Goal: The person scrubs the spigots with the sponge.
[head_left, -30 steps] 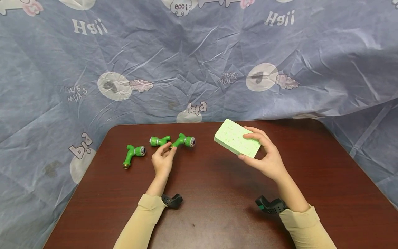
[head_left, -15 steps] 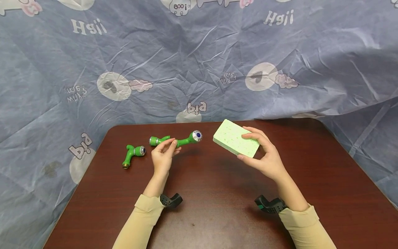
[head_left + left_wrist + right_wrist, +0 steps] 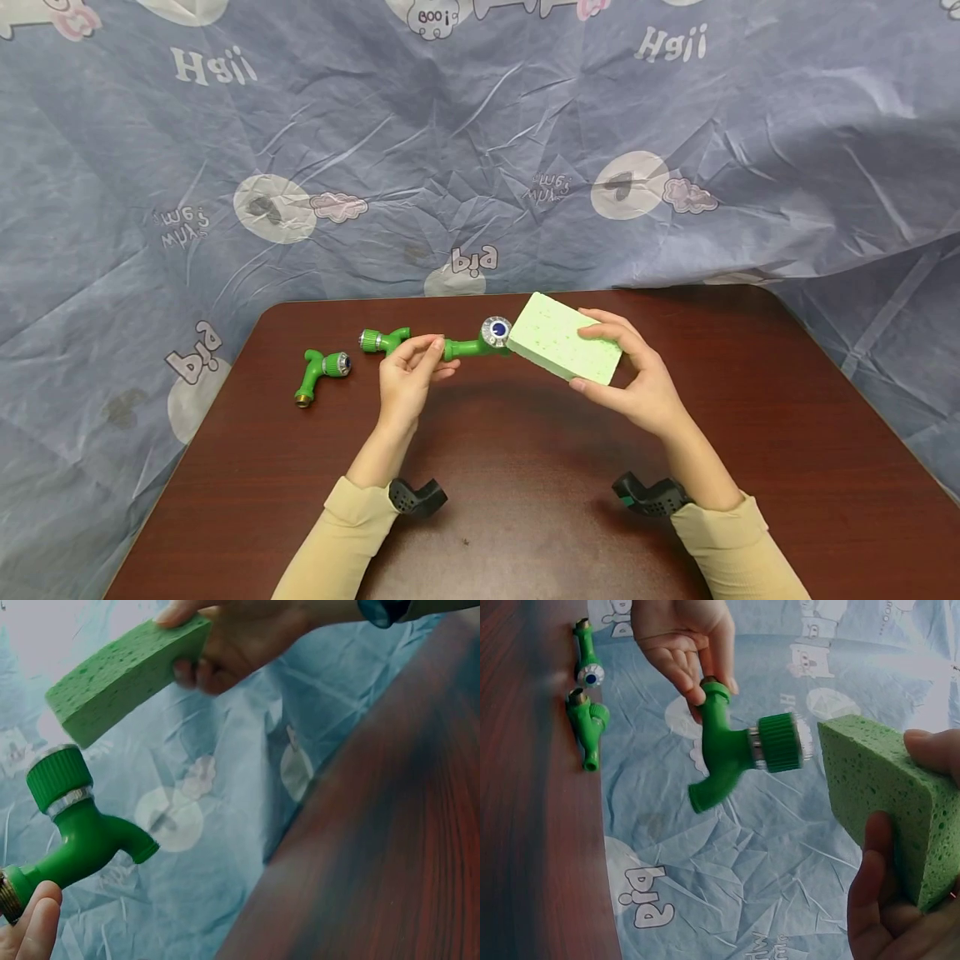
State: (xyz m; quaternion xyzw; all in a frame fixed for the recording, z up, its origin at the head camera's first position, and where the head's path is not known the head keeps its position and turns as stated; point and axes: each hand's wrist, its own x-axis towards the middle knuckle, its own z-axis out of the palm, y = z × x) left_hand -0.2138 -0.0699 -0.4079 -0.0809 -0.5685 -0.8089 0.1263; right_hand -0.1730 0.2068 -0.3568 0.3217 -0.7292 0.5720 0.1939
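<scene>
Green tap (image 3: 724, 754) is held in the air above the table (image 3: 495, 467), between two hands. Nearest the head camera, the left hand (image 3: 403, 387) pinches its threaded end (image 3: 10, 896) between thumb and fingers; the right hand (image 3: 649, 390) grips one end of a pale green sponge (image 3: 562, 337), whose opposite corner points at the ribbed knob (image 3: 776, 742). Lifting looks done; work with the sponge seems barely begun at most, as the right wrist view shows a thin gap before the knob. Farther off, the left tap (image 3: 312, 372) and the rear tap (image 3: 386, 342) lie untouched, which suggests an early stage. Behind hangs a printed blue cloth (image 3: 450, 150).

Knob and sponge overlap in the head view, so contact is hard to judge there. Fingers hide the threaded end, which the left wrist view cuts off, and partly cover the rear tap.
</scene>
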